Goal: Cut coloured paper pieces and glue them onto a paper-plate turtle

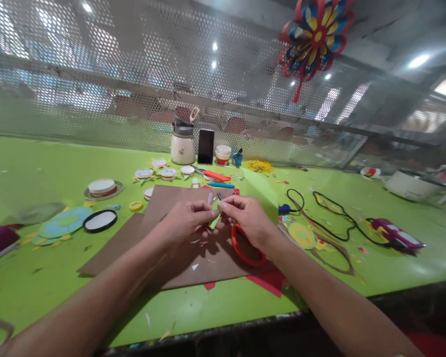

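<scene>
My left hand [188,220] and my right hand [245,215] meet above a brown cardboard sheet [163,201] on the green table [40,168]. Between their fingertips they pinch a small light-green paper piece [216,210]. What looks like scissors hangs from my right hand, with red handle loops [247,250] below the palm and a metal tip near the fingers. Small paper scraps lie on the cardboard under my hands.
A cream jug [183,144], a black phone [205,146] and a small tub [223,154] stand by the perforated metal screen. Tape rolls [102,187], paper rings [65,221], a black cable [319,213] and a purple glue gun [394,235] lie around. A paper pinwheel [314,34] hangs above.
</scene>
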Demonstrator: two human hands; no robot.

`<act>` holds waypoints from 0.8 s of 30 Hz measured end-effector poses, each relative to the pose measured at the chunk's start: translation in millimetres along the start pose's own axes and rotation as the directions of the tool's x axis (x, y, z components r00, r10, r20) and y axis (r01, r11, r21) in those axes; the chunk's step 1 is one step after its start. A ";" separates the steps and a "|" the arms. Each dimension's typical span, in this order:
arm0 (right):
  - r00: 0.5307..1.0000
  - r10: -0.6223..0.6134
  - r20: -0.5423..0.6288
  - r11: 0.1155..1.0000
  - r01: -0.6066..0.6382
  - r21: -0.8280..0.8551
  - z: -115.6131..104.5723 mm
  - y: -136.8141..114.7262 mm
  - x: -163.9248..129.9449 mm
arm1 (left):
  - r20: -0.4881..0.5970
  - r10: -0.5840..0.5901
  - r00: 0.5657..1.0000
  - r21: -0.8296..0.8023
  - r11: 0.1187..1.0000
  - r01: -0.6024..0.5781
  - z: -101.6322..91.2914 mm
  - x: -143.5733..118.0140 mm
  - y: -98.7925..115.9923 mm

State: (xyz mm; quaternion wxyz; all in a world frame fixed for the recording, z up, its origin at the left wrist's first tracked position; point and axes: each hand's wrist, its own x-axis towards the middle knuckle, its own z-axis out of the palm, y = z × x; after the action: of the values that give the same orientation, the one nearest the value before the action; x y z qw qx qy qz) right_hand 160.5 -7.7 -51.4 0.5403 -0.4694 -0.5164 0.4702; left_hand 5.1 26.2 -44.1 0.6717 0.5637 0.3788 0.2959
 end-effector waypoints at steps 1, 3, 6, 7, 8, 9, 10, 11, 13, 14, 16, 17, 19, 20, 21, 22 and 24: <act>1.000 0.003 -0.001 1.000 -0.003 0.006 0.2 1.3 0.3 | -0.010 0.000 1.000 0.004 1.000 0.001 -0.4 0.2 -0.3; 1.000 0.010 -0.007 1.000 -0.009 0.019 1.0 3.8 0.7 | -0.020 0.001 1.000 -0.002 1.000 -0.001 -0.9 0.0 -1.1; 1.000 0.012 -0.007 0.999 -0.012 0.043 3.1 6.0 0.3 | -0.012 0.010 1.000 -0.038 0.999 -0.010 -0.6 -0.6 -2.5; 1.000 0.014 -0.001 0.999 -0.014 0.053 3.8 6.1 0.0 | -0.008 0.016 1.000 -0.046 0.999 -0.016 -0.4 -0.7 -2.9; 1.000 0.016 0.007 0.998 -0.016 0.064 4.4 5.9 -0.4 | -0.004 0.024 1.000 -0.053 0.998 -0.024 -0.3 -0.7 -3.1; 1.000 0.015 0.012 0.997 -0.016 0.075 4.9 5.6 -0.6 | 0.000 0.032 0.999 -0.060 0.998 -0.032 -0.3 -0.6 -3.2; 1.000 0.012 0.015 0.996 -0.013 0.085 5.1 5.3 -0.7 | 0.008 0.035 0.999 -0.067 0.997 -0.035 -0.3 -0.4 -3.1; 1.000 0.008 0.013 0.995 -0.009 0.095 5.0 5.0 -0.7 | 0.017 0.035 0.999 -0.077 0.996 -0.033 -0.5 -0.2 -2.8; 1.000 0.001 0.001 0.994 -0.001 0.112 4.1 4.8 -0.2 | 0.025 0.032 0.999 -0.099 0.995 -0.030 -1.0 0.4 -2.1; 1.000 -0.001 -0.008 0.993 0.002 0.118 3.3 5.0 0.2 | 0.025 0.031 0.999 -0.106 0.994 -0.028 -1.4 0.8 -1.8; 1.000 0.000 -0.025 0.992 0.004 0.129 1.6 5.8 1.4 | 0.023 0.030 0.999 -0.111 0.993 -0.028 -2.1 1.4 -1.2; 1.000 0.001 -0.030 0.991 0.003 0.133 0.9 6.3 2.0 | 0.025 0.029 0.999 -0.111 0.993 -0.026 -2.3 1.6 -0.8; 0.999 0.001 -0.035 0.991 0.003 0.137 0.1 6.8 3.0 | 0.025 0.020 0.999 -0.111 0.994 -0.017 -2.4 1.4 0.1; 0.999 0.000 -0.039 0.991 0.005 0.137 0.0 6.7 3.3 | 0.024 0.017 1.000 -0.112 0.994 -0.014 -2.2 1.1 0.8; 0.999 -0.002 -0.043 0.991 0.008 0.134 0.0 6.5 3.5 | 0.022 0.016 1.000 -0.111 0.994 -0.013 -1.7 0.5 1.5; 0.999 -0.005 -0.047 0.991 0.011 0.131 0.2 6.1 3.7 | 0.017 0.014 1.000 -0.108 0.994 -0.013 -1.2 -0.1 2.2; 0.999 -0.009 -0.053 0.992 0.016 0.122 0.4 5.2 3.8 | 0.000 0.009 1.000 -0.103 0.995 -0.009 -0.3 -1.0 3.0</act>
State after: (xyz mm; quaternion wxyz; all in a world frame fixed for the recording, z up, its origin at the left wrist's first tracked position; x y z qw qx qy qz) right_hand 160.1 -3.3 -56.2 0.5841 -0.4442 -0.4755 0.4852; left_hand 4.4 26.2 -41.0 0.6986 0.5300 0.3606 0.3179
